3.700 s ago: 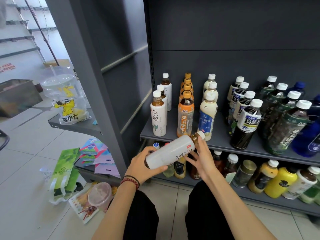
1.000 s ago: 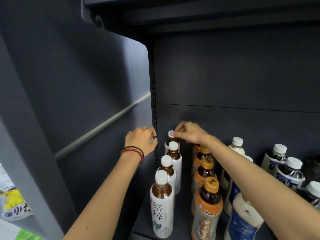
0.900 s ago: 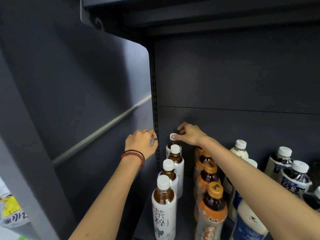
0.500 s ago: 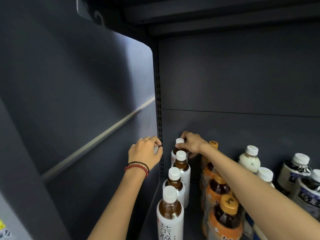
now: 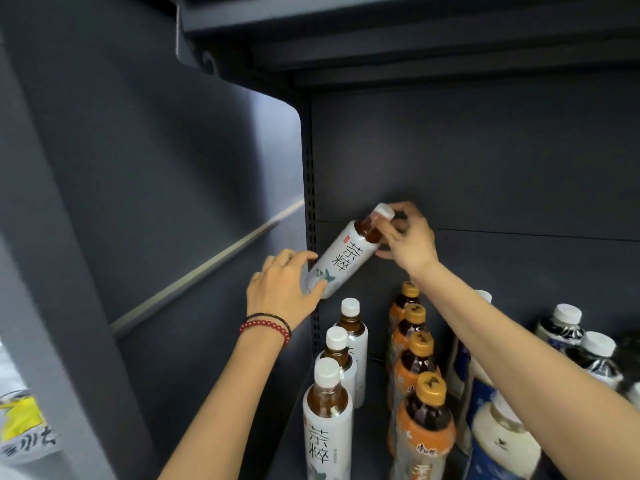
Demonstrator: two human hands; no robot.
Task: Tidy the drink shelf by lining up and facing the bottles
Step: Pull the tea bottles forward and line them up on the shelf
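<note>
Though upright before, the bottle (image 5: 341,261) tilts, gripped by left hand (image 5: 282,289) and right hand (image 5: 408,242).

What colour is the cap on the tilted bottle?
White. The tilted bottle has a white cap, clearest in the head view.

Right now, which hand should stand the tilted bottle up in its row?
Right. The right hand grips the tilted bottle by its neck, so it can probably swing it upright; the left hand only holds the bottom, beside the shelf wall.
</note>
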